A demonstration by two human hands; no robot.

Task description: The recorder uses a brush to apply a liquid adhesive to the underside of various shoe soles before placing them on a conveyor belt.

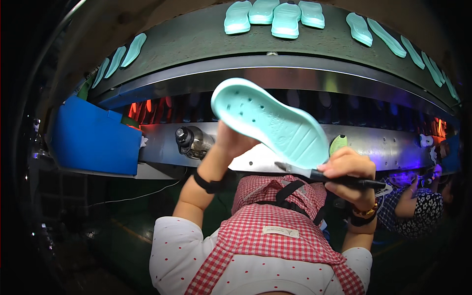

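My left hand [233, 140] is closed on a mint-green shoe sole [290, 129], gripping it from beneath at its wider end. The sole is tilted, with small holes in the wide part and grooves across the other end facing up. My right hand [351, 174] is wrapped round a slim brush [354, 182] with a black handle, a silvery collar and a dark tip. The tip points left, just below the sole's narrower end. My right fingertips are close to that end; whether they touch it I cannot tell.
A conveyor belt [187, 46] with several mint soles [286, 20] runs along the far side. On the metal ledge [157, 142] stand a dark-topped metal container [194, 141] and a yellow-green piece [338, 144]. A blue box [93, 137] is at left; another person [418, 209] sits at right.
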